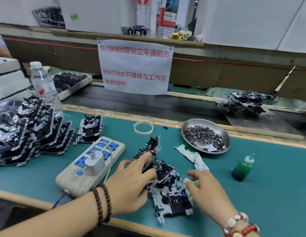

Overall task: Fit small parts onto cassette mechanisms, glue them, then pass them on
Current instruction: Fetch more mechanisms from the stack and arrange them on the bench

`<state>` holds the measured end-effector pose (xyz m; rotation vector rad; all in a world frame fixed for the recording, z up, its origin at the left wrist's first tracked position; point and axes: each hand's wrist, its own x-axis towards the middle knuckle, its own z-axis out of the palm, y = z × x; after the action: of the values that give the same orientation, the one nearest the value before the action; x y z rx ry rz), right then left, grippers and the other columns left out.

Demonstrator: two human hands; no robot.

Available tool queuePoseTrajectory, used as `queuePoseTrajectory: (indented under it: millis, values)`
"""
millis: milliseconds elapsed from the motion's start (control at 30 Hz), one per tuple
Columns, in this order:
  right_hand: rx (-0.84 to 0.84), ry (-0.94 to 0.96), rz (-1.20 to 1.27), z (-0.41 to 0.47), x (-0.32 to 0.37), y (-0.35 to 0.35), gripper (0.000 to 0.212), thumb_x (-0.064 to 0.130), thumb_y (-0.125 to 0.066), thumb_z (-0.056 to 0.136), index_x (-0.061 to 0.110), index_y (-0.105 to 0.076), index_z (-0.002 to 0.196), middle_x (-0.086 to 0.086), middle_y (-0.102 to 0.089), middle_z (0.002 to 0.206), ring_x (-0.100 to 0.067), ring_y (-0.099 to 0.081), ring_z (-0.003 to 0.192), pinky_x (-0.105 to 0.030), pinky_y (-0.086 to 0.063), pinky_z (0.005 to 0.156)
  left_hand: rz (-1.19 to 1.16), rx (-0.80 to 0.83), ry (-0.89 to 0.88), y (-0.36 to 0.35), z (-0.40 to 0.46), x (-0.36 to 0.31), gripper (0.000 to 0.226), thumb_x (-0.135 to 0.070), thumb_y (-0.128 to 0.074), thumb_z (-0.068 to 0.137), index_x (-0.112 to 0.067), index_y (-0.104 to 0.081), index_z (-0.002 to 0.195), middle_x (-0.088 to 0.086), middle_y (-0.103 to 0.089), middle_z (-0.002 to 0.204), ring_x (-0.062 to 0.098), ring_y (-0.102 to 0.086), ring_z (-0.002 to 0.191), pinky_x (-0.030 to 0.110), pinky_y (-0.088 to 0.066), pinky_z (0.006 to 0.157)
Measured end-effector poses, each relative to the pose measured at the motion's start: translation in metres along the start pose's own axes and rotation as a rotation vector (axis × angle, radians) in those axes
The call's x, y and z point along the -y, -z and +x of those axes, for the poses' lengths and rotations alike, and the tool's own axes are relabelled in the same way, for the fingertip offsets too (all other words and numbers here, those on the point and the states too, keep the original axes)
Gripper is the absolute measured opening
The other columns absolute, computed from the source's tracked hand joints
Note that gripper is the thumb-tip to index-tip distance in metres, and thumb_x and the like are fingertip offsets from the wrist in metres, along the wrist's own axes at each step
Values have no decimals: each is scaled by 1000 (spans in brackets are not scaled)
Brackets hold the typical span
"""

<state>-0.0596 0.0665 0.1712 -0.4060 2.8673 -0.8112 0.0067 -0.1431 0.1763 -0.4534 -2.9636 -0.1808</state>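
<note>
My left hand [131,182] rests open-fingered on the cassette mechanisms [166,182] lying between my hands; my right hand [205,187] pinches something small, unidentifiable. I judge it midway: a tall stack [26,129] waits far left, the glue bottle [242,168] untouched right.

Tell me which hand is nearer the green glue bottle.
Right. The right hand lies just left of the green glue bottle, at the cassette mechanisms; the left hand rests beyond them, farther left.
</note>
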Motion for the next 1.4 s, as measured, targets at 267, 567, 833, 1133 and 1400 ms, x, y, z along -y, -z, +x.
queuePoseTrajectory:
  millis: [267,567,833,1133,1400]
  values:
    - [73,100,97,13,51,-29,53,42,-46,93,27,-30,141,4,-37,135,-15,-36,126,-23,-32,95,-171,-228,204,8,21,3,55,-55,-45,87,-22,-27,126,-14,-52,105,10,-56,98,23,-31,88]
    - [111,-114,377,18,54,-36,49,24,-46,94,23,-31,140,6,-55,95,1,-49,54,-9,-35,44,-147,-229,300,31,40,20,28,-29,-44,93,-30,-44,121,-12,-56,100,9,-55,88,25,-43,74]
    - [143,-189,632,3,49,-34,44,18,-47,91,21,-41,134,6,-56,89,-13,-58,59,-17,-47,51,-453,-155,585,61,35,57,35,-7,-53,88,-21,-55,119,-2,-51,67,12,-54,52,34,-54,64]
    - [-25,-8,524,-29,25,2,39,23,-50,90,36,-42,126,2,-61,87,-1,-43,54,-4,-35,55,-1098,-292,905,65,25,31,33,8,-50,86,-12,-54,112,11,-48,76,19,-50,60,25,-53,45]
    - [52,166,500,-43,4,19,43,12,-50,88,33,-44,125,12,-47,64,6,-47,49,-7,-38,53,-1230,-459,1071,58,18,10,31,11,-43,88,-6,-53,112,10,-49,72,17,-44,54,19,-48,37]
